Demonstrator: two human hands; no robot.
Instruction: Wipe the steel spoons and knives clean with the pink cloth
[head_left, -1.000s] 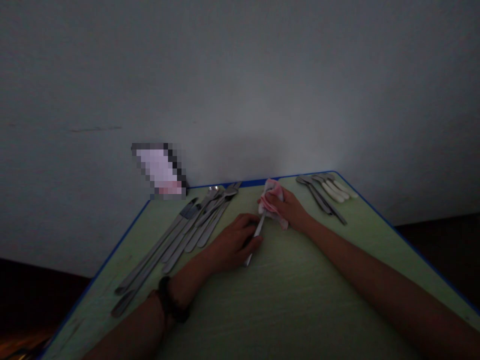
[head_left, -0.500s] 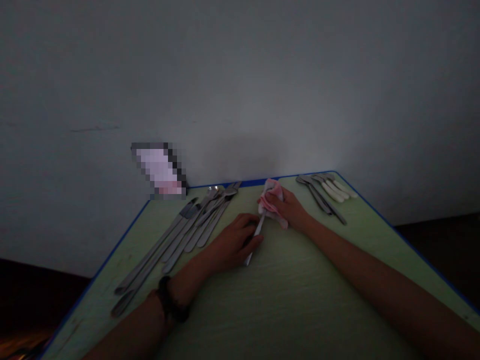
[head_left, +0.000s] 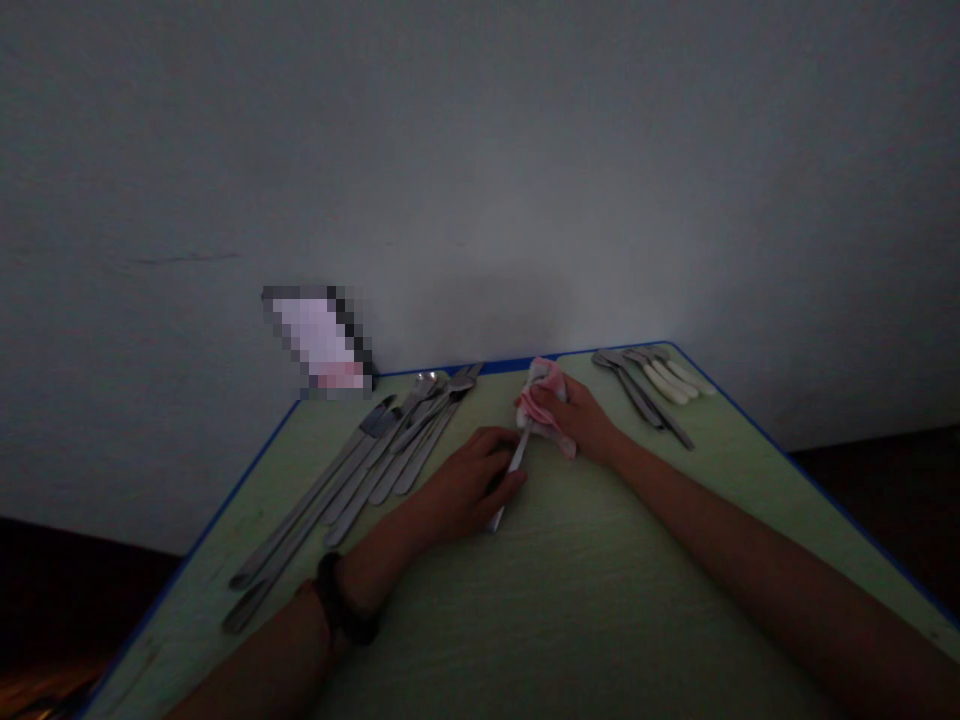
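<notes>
My left hand [head_left: 465,490] rests on the green table [head_left: 585,600], its fingers closed round the handle of a metal utensil [head_left: 510,480]. My right hand [head_left: 581,418] is closed on a pink and white cloth [head_left: 541,405], which is wrapped over the utensil's far end. That end is hidden, so I cannot tell what kind of utensil it is. A dark band sits on my left wrist.
A row of long metal cutlery [head_left: 360,470] lies on the table's left side. Several spoons, some with white handles [head_left: 652,382], lie at the far right corner. A blurred-out object [head_left: 322,340] leans against the grey wall. The table has a blue edge.
</notes>
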